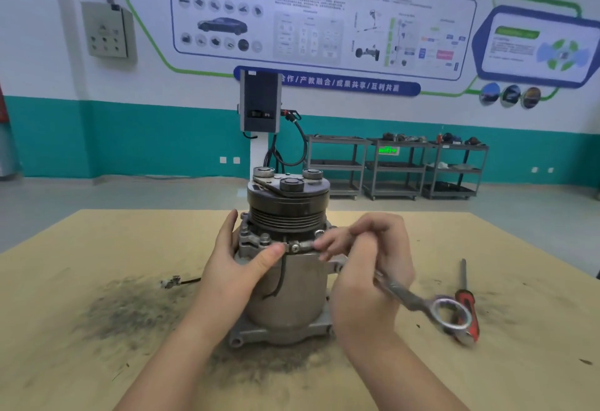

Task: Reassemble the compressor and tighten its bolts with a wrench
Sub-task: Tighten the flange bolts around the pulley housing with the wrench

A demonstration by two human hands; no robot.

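A silver compressor [287, 306] stands upright on the wooden table [97, 242], its black grooved pulley [285, 212] on top. My left hand [237, 268] wraps the left side of its body, thumb pressed near a small bolt [294, 247] on the front flange. My right hand [367, 268] is at the flange's right side, fingertips at the bolt area, shut on a steel combination wrench [418, 302]. The wrench's ring end sticks out to the lower right; its other end is hidden by my fingers.
A red-handled screwdriver [466, 300] lies on the table to the right, partly under the wrench's ring end. A small connector on a black wire [172, 281] lies to the left. Dark grit is spread around the compressor's base. Grey carts [396, 167] stand far behind.
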